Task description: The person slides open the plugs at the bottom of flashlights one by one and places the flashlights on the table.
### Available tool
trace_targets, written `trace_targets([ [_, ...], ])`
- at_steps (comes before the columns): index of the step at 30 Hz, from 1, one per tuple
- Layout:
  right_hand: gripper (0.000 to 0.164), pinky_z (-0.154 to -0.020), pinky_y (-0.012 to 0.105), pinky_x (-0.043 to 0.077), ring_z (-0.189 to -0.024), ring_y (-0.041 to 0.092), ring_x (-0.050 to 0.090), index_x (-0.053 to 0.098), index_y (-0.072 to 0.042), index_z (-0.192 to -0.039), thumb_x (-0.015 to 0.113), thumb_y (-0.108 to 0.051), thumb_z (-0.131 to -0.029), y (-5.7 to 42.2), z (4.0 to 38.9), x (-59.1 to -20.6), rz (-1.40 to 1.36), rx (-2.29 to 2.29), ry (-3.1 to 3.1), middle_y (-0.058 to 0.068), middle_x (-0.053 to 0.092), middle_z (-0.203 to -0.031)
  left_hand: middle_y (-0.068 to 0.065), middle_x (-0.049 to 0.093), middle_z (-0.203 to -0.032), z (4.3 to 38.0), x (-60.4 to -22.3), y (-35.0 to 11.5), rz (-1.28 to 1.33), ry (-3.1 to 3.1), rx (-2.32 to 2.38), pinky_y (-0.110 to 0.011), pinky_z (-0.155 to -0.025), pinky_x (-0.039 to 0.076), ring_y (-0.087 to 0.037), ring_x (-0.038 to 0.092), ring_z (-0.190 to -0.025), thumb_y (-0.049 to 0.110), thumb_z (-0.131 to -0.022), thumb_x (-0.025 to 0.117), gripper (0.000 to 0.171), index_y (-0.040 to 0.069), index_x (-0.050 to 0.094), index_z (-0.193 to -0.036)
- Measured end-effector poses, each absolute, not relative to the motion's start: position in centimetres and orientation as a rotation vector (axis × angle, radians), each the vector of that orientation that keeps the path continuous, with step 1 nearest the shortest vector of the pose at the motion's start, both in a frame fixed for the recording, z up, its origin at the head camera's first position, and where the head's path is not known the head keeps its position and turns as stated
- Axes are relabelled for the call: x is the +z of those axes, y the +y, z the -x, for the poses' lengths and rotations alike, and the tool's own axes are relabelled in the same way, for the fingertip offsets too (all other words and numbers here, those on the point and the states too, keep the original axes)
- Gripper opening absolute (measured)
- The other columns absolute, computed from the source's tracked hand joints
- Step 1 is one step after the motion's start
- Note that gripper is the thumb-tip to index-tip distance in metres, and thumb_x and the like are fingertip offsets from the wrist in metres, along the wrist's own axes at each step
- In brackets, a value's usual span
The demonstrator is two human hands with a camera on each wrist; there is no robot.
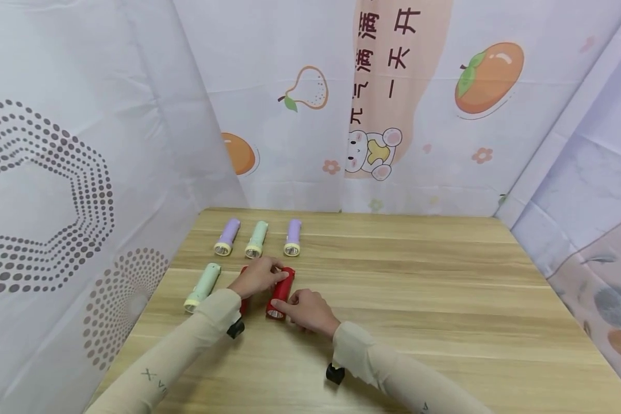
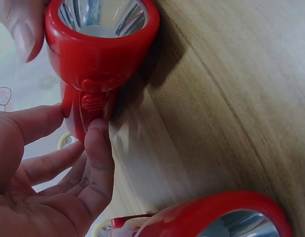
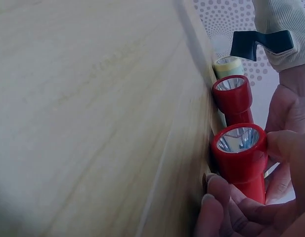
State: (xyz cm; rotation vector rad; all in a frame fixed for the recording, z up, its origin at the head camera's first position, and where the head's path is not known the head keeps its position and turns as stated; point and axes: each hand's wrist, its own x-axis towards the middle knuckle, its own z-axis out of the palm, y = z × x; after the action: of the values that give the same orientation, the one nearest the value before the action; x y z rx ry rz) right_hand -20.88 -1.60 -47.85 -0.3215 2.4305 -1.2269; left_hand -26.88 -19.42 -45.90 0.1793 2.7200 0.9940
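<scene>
A red flashlight (image 1: 282, 294) lies on the wooden table, its lens end toward me. My left hand (image 1: 259, 277) pinches its narrow tail end; in the left wrist view thumb and fingers sit on either side of the body, just behind the switch (image 2: 94, 101). At the lens end my right hand (image 1: 311, 311) holds the head between thumb and fingers, as the right wrist view shows. A second red flashlight (image 3: 232, 94) lies to the left, mostly hidden under my left hand and wrist in the head view.
Left of the hands lies a mint green flashlight (image 1: 204, 286). Farther back are a purple flashlight (image 1: 229, 234), another mint green one (image 1: 257, 238) and another purple one (image 1: 293, 236). Printed curtains (image 1: 269, 34) hang along the back and sides of the wooden table (image 1: 419, 287).
</scene>
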Motion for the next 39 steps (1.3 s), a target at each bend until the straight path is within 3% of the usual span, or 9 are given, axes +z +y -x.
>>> trace_targets([
  [12,0.045,-0.040,0.025,0.040,-0.041,0.012,0.045,0.060,-0.015,-0.069,0.075,-0.052,-0.090,-2.2,21.2,-48.1,0.286,-1.281,2.362,-0.003,0.053,-0.053,-0.006,0.075,-0.098,26.8,-45.6,-19.6,-0.209,2.703,0.997,-0.031,-0.069,0.055,-0.014,0.067,-0.075,0.020,-0.100,0.070,0.023,0.004,0.073,-0.116],
  [23,0.040,-0.043,0.025,0.039,-0.047,0.012,0.048,0.063,-0.009,-0.081,0.076,-0.045,-0.092,-1.6,20.9,-47.8,0.317,-1.316,2.315,0.000,0.056,-0.059,-0.001,0.069,-0.078,26.4,-45.7,-20.1,-0.162,2.658,1.146,-0.031,-0.061,0.052,-0.020,0.066,-0.066,0.023,-0.101,0.069,0.017,0.008,0.077,-0.097],
  [30,0.038,-0.044,0.026,0.040,-0.049,0.015,0.051,0.065,-0.009,-0.087,0.076,-0.045,-0.092,-0.8,20.7,-47.4,0.336,-1.352,2.267,0.006,0.063,-0.063,-0.002,0.071,-0.084,26.1,-45.5,-19.9,-0.085,2.591,1.238,-0.037,-0.066,0.056,-0.023,0.067,-0.069,0.026,-0.100,0.070,0.020,0.008,0.077,-0.104],
  [39,0.038,-0.046,0.027,0.042,-0.051,0.014,0.056,0.064,-0.009,-0.093,0.078,-0.044,-0.092,0.7,21.0,-47.6,0.368,-1.370,2.261,0.007,0.066,-0.070,-0.002,0.072,-0.085,26.1,-45.5,-19.1,-0.031,2.549,1.329,-0.036,-0.066,0.057,-0.019,0.067,-0.071,0.027,-0.099,0.072,0.025,0.005,0.077,-0.109],
])
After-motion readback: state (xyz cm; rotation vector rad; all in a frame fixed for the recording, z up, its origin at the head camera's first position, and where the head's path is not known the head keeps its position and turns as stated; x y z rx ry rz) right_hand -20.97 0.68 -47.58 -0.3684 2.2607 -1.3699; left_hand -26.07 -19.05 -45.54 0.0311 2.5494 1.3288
